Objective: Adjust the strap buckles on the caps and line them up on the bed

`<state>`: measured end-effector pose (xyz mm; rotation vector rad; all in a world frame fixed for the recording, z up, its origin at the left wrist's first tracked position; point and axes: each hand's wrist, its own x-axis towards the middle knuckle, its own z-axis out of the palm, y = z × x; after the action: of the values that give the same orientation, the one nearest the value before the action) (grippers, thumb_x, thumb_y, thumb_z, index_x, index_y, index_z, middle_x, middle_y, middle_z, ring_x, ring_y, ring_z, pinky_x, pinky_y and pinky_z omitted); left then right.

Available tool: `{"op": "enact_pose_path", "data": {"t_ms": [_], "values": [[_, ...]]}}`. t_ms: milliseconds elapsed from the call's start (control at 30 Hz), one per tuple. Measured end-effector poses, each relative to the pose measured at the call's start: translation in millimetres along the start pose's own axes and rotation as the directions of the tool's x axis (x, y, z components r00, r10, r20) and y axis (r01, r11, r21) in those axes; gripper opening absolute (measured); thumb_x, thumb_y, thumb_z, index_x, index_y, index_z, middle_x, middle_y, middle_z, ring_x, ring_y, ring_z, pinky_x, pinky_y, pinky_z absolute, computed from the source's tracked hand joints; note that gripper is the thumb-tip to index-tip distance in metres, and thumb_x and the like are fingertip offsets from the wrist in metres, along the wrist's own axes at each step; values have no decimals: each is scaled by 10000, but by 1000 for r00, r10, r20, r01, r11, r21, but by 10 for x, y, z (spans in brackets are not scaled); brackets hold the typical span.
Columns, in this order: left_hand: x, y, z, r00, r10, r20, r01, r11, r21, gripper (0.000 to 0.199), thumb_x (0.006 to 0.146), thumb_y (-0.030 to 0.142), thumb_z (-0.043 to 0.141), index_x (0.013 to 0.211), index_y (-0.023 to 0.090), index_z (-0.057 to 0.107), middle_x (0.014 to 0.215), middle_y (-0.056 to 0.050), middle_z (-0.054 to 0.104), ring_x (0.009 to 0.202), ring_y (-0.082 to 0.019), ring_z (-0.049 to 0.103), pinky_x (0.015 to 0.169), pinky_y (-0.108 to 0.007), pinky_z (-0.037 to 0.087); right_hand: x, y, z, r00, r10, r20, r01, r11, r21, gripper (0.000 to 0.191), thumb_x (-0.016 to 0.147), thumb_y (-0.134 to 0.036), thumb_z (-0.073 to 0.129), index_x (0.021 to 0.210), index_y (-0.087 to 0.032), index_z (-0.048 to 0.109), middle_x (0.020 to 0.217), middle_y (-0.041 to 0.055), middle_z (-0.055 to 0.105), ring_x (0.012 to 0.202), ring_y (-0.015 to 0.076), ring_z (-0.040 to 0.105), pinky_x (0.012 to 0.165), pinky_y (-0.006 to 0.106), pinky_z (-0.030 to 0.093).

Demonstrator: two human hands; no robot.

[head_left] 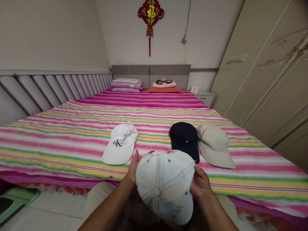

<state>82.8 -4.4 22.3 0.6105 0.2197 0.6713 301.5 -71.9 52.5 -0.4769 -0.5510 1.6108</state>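
A pale blue-white cap [166, 183] with dark seams is held up in front of me, its crown facing the camera. My left hand [133, 168] grips its left side, and my right hand [200, 182] grips its right edge. Beyond it on the striped bed [154, 122] lie a white cap with black letters [122, 144] at left, a dark navy cap [184, 139] right of centre, and a beige cap [215, 146] touching the navy one. The fingers behind the held cap are partly hidden.
Folded purple bedding [127, 86] and a pink pillow [164, 84] lie by the headboard [168, 72]. A metal rail [60, 75] runs along the left. A wardrobe [260, 70] stands right, a green stool [22, 199] at lower left.
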Motion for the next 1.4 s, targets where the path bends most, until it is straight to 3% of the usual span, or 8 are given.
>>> {"op": "enact_pose_path", "data": {"t_ms": [100, 167, 300, 533, 733, 933, 1167, 1400], "values": [[-30, 48, -13, 993, 37, -112, -34, 999, 35, 332, 594, 394, 690, 765, 113, 649, 646, -38, 672, 659, -198, 635, 694, -313, 471, -48, -13, -39, 997, 67, 45, -65, 997, -45, 230, 491, -297, 742, 689, -197, 679, 600, 21, 688, 574, 220, 635, 777, 391, 461], [-38, 86, 18, 986, 77, -145, -70, 996, 54, 262, 541, 255, 739, 744, 120, 644, 591, -13, 662, 543, -148, 614, 606, -258, 475, -85, -21, -60, 992, 106, 68, -101, 992, -81, 269, 492, -258, 740, 742, -180, 678, 605, 30, 687, 583, 220, 640, 751, 381, 467], [-33, 156, 137, 984, 98, -150, -86, 993, 82, 274, 480, 185, 767, 703, 95, 636, 555, -19, 646, 469, -119, 578, 505, -216, 459, -146, -36, -81, 981, 177, 82, -163, 975, -154, 337, 481, -215, 741, 801, -141, 666, 612, 58, 683, 521, 196, 624, 575, 305, 488], [-61, 233, 351, 992, 17, -128, 11, 976, 219, 261, 550, 226, 746, 728, 66, 641, 605, -55, 646, 515, -112, 583, 528, -205, 446, -171, -112, -40, 960, 236, 149, -189, 944, -272, 439, 520, -352, 768, 880, -131, 649, 686, 67, 674, 622, 180, 627, 599, 257, 466], [-90, 279, 554, 984, -43, -174, 108, 917, 385, 257, 505, 237, 766, 649, 69, 633, 543, -37, 616, 450, -93, 535, 463, -192, 394, -194, -195, 95, 970, 159, 182, -86, 931, -355, 153, 623, -253, 716, 684, -142, 629, 706, 44, 657, 591, 127, 578, 544, 211, 416], [-108, 265, 701, 973, 61, -224, 60, 865, 498, 237, 564, 271, 735, 703, 97, 653, 541, -6, 588, 427, -54, 474, 433, -168, 337, -242, -220, 167, 960, 93, 263, 3, 939, -344, 171, 684, -311, 657, 675, -147, 607, 703, 61, 656, 602, 145, 570, 552, 234, 409], [-86, 186, 796, 977, 136, -162, -30, 847, 530, 322, 600, 267, 715, 894, 145, 664, 689, -21, 597, 536, -62, 498, 498, -174, 354, -274, -236, 223, 980, 12, 197, 51, 949, -311, 141, 690, -242, 655, 771, -171, 564, 580, -3, 585, 552, 125, 530, 539, 227, 387], [-66, 128, 810, 986, 132, -101, -65, 865, 497, 431, 564, 218, 730, 977, 162, 619, 791, -47, 606, 592, -89, 534, 508, -182, 376, -283, -263, 246, 978, 46, 205, 28, 938, -346, 271, 668, -374, 664, 771, -150, 551, 446, -46, 450, 486, 125, 493, 518, 237, 344]]}}
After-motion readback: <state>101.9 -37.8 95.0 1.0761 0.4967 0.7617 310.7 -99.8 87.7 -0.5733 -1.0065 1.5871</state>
